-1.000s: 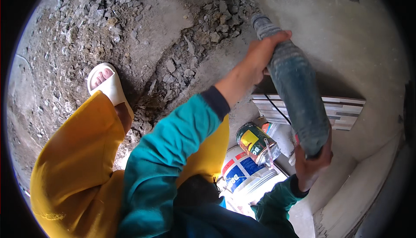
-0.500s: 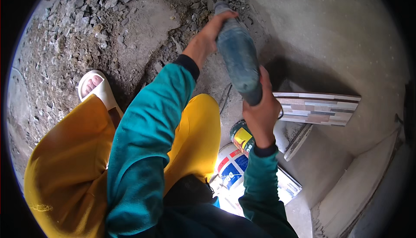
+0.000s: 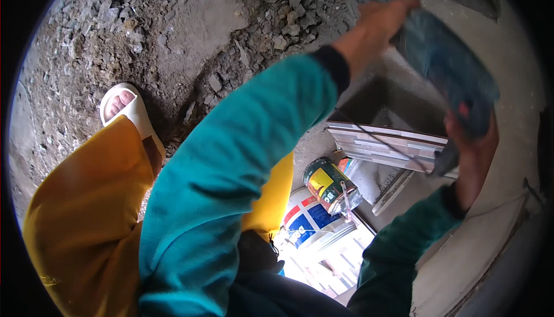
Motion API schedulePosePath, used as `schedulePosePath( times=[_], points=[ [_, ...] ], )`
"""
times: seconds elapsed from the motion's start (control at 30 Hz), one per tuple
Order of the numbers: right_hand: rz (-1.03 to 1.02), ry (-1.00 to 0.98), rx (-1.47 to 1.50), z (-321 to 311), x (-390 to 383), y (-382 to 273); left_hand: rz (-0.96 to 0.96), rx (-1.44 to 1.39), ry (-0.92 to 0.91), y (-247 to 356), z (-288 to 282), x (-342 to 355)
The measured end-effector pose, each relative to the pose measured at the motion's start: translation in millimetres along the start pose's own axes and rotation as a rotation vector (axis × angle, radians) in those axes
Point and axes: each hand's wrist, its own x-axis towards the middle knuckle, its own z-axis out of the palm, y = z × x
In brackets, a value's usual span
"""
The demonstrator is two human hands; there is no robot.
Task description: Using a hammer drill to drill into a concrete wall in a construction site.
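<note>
A blue-green demolition hammer, dusty and slightly blurred, is held up at the upper right, slanting from upper left to lower right. My left hand is closed round its narrow front end. At the back end, my right hand grips the handle. A dark cable runs from the handle end toward the left. The front tip is near the pale wall surface, and I cannot make out a chisel in it.
Broken rubble covers the ground ahead and left. Below the tool stand a tile panel, a dark paint can with a yellow label and a white bucket. My foot in a pale sandal is at the left.
Both hands have swung the demolition hammer to the right, away from the rubble, and it now lies more slanted. The paint can and tile panel are more exposed.
</note>
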Motion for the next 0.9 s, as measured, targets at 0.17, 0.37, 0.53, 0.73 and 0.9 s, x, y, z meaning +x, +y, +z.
schedulePosePath(
  times=[0.17,0.37,0.53,0.73,0.9],
  points=[
    [0.043,-0.301,-0.257,-24,133,-23,0.080,-0.282,-0.164,19,16,77],
    [-0.028,-0.439,-0.061,-27,194,-65,0.166,-0.689,0.216,39,47,96],
    [0.007,-0.322,-0.402,-16,154,-59,0.138,-0.563,0.316,31,37,68],
    [0.083,-0.239,-0.228,-11,78,-40,-0.002,-0.321,0.671,0,28,38],
    [0.118,-0.244,-0.226,-15,102,-43,-0.005,-0.087,0.450,7,40,39]
  ],
)
